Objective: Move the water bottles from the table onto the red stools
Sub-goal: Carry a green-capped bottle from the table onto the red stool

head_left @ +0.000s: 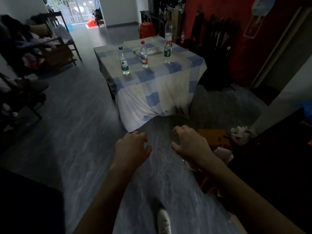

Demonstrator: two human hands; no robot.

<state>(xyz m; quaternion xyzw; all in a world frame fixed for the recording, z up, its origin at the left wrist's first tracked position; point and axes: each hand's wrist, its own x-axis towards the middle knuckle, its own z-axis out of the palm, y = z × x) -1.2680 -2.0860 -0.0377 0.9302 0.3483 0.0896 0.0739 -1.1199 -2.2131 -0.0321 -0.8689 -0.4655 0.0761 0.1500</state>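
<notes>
Several water bottles stand upright on a table [158, 88] draped in a blue and white checked cloth. A green-labelled bottle [123, 60] is nearest on the left, a red-labelled one [144, 54] is in the middle, another green-labelled one [167, 51] is on the right, and a tall bottle [168, 32] stands behind it. A red stool [147, 30] sits on the floor beyond the table. My left hand [132, 146] and my right hand [189, 143] hover over the floor short of the table, fingers loosely curled, holding nothing.
A flat pale object [152, 48] lies on the table behind the bottles. Dark chairs and piled clothes [38, 46] line the left. A red wall with hanging items [219, 31] is on the right. Clutter and crumpled paper [240, 135] sit on the floor right.
</notes>
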